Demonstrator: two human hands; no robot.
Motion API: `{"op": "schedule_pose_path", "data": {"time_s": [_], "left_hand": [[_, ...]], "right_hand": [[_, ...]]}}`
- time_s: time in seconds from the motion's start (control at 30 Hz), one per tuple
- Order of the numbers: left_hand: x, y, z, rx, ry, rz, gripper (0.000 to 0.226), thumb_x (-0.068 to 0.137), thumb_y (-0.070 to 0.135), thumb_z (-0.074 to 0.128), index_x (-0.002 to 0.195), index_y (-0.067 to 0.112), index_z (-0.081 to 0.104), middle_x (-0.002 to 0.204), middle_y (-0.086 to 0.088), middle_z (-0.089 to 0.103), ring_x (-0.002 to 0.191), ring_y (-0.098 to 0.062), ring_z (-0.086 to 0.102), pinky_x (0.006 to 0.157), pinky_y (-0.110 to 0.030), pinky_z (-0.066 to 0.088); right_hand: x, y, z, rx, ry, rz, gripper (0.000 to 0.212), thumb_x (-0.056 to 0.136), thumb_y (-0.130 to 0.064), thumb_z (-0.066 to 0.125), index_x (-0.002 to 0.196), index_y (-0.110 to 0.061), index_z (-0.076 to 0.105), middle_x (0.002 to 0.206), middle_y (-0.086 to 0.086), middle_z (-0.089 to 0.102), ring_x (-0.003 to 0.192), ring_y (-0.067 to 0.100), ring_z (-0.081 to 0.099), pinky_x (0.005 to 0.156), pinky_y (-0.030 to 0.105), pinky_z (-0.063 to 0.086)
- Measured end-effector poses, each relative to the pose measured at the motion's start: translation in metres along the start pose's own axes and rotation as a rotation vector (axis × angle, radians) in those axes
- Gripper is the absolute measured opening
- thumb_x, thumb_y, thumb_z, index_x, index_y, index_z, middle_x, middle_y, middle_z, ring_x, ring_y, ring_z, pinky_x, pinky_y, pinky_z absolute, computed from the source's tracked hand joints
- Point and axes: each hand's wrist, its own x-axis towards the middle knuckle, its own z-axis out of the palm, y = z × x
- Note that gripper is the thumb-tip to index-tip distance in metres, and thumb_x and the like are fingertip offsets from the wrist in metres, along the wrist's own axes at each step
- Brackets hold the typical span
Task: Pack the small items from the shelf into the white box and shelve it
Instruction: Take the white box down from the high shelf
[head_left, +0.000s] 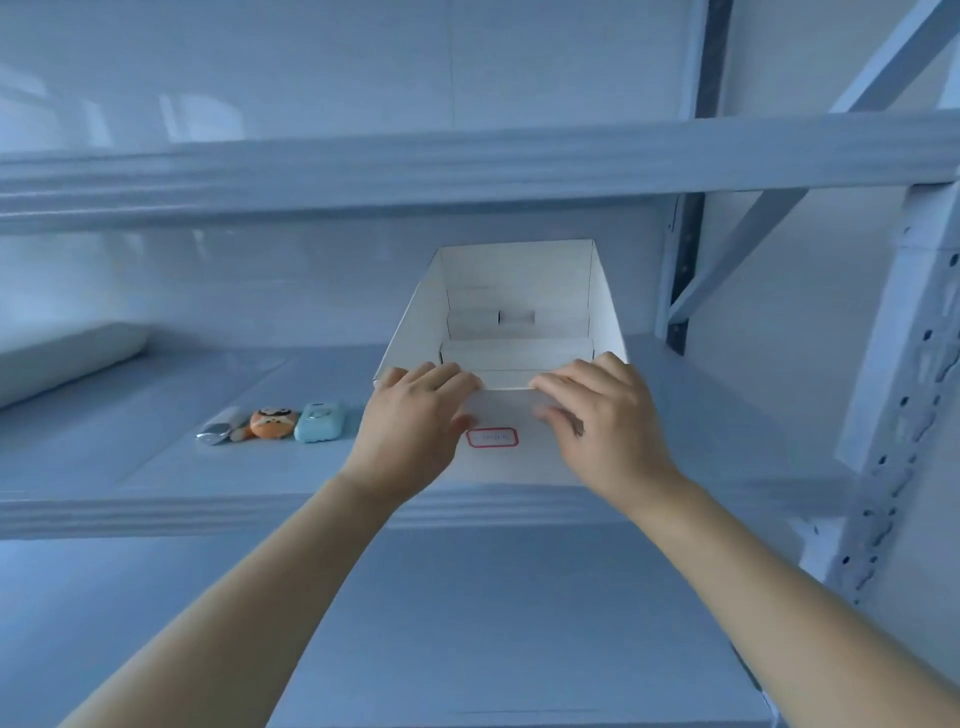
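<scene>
An open white box (511, 291) with a red-framed label (492, 437) on its front stands on the middle shelf (156, 467). My left hand (415, 415) grips the left part of the box's front rim, fingers over the edge and thumb on the front wall. My right hand (602, 415) grips the right part of the same rim the same way. Left of the box lie three small items in a row: a silver tube (221, 426), an orange round toy (274, 422) and a light blue device (319, 420). The box's inside shows only white folded flaps.
A white roll (67, 358) lies at the far left of the shelf. Another shelf beam (467, 166) runs above the box. The rack's perforated upright (904, 415) and a diagonal brace (737, 249) stand on the right. A lower shelf (467, 623) spreads under my forearms.
</scene>
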Motion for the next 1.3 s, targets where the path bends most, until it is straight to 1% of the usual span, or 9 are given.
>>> {"op": "schedule_pose_path", "data": {"time_s": [0.23, 0.43, 0.57, 0.67, 0.73, 0.83, 0.93, 1.1, 1.3], "left_hand": [[0.039, 0.026, 0.060, -0.060, -0.029, -0.014, 0.027, 0.069, 0.015, 0.079, 0.093, 0.014, 0.065, 0.081, 0.001, 0.066, 0.074, -0.026, 0.060, 0.070, -0.034, 0.041], [0.045, 0.025, 0.085, -0.068, -0.091, -0.030, 0.032, 0.068, 0.014, 0.078, 0.098, 0.016, 0.066, 0.084, 0.001, 0.067, 0.077, -0.027, 0.061, 0.072, -0.034, 0.040], [0.053, 0.020, 0.093, -0.084, -0.111, -0.031, 0.036, 0.073, 0.017, 0.074, 0.106, 0.019, 0.061, 0.091, 0.004, 0.065, 0.084, -0.025, 0.056, 0.074, -0.029, 0.029], [0.054, 0.019, 0.098, -0.074, -0.122, -0.017, 0.038, 0.077, 0.024, 0.069, 0.113, 0.019, 0.057, 0.094, 0.003, 0.063, 0.087, -0.025, 0.054, 0.074, -0.027, 0.023], [0.054, 0.022, 0.100, -0.043, -0.107, -0.021, 0.037, 0.078, 0.030, 0.068, 0.112, 0.019, 0.058, 0.091, 0.002, 0.062, 0.083, -0.026, 0.054, 0.075, -0.029, 0.024], [0.053, 0.028, 0.105, -0.002, -0.050, -0.056, 0.034, 0.077, 0.032, 0.070, 0.107, 0.019, 0.060, 0.085, 0.002, 0.062, 0.076, -0.027, 0.055, 0.073, -0.033, 0.032], [0.055, 0.030, 0.110, 0.016, -0.016, -0.070, 0.032, 0.077, 0.033, 0.069, 0.105, 0.020, 0.060, 0.085, 0.002, 0.062, 0.075, -0.026, 0.054, 0.070, -0.031, 0.025], [0.057, 0.027, 0.123, 0.085, 0.029, -0.020, 0.035, 0.078, 0.034, 0.067, 0.108, 0.018, 0.059, 0.083, 0.001, 0.058, 0.071, -0.026, 0.051, 0.069, -0.032, 0.027], [0.056, 0.021, 0.141, 0.227, 0.119, 0.026, 0.038, 0.086, 0.040, 0.045, 0.113, 0.015, 0.055, 0.084, -0.002, 0.056, 0.071, -0.026, 0.048, 0.070, -0.034, 0.029]], "right_hand": [[-0.009, 0.073, 0.006, -0.021, -0.040, 0.024, 0.026, 0.065, 0.002, 0.077, 0.086, -0.010, 0.068, 0.076, -0.001, 0.066, 0.066, 0.025, 0.049, 0.065, 0.027, 0.033], [-0.020, 0.098, 0.025, 0.027, -0.079, 0.054, 0.026, 0.066, -0.001, 0.079, 0.088, -0.009, 0.068, 0.079, 0.000, 0.066, 0.067, 0.027, 0.053, 0.064, 0.033, 0.042], [-0.019, 0.107, 0.033, 0.062, -0.111, 0.079, 0.029, 0.069, -0.003, 0.077, 0.096, -0.009, 0.067, 0.085, 0.003, 0.066, 0.075, 0.029, 0.057, 0.071, 0.032, 0.039], [-0.018, 0.113, 0.037, 0.069, -0.139, 0.082, 0.032, 0.072, -0.008, 0.073, 0.102, -0.012, 0.063, 0.089, 0.002, 0.064, 0.080, 0.026, 0.054, 0.074, 0.030, 0.036], [-0.019, 0.115, 0.041, 0.051, -0.132, 0.075, 0.030, 0.074, -0.018, 0.067, 0.103, -0.015, 0.062, 0.089, -0.002, 0.061, 0.081, 0.022, 0.051, 0.074, 0.024, 0.029], [-0.021, 0.119, 0.047, 0.030, -0.088, 0.066, 0.028, 0.077, -0.034, 0.061, 0.099, -0.018, 0.061, 0.084, -0.005, 0.060, 0.078, 0.018, 0.046, 0.073, 0.023, 0.025], [-0.020, 0.126, 0.055, 0.015, -0.040, 0.051, 0.033, 0.076, -0.045, 0.065, 0.095, -0.018, 0.061, 0.080, -0.005, 0.060, 0.076, 0.018, 0.045, 0.071, 0.024, 0.025], [-0.016, 0.137, 0.067, 0.006, -0.030, 0.047, 0.039, 0.072, -0.049, 0.069, 0.093, -0.018, 0.059, 0.079, -0.003, 0.059, 0.074, 0.021, 0.048, 0.071, 0.027, 0.027], [-0.015, 0.141, 0.071, -0.023, -0.033, 0.034, 0.040, 0.075, -0.051, 0.066, 0.094, -0.016, 0.059, 0.080, -0.002, 0.059, 0.074, 0.022, 0.047, 0.072, 0.025, 0.024]]}}
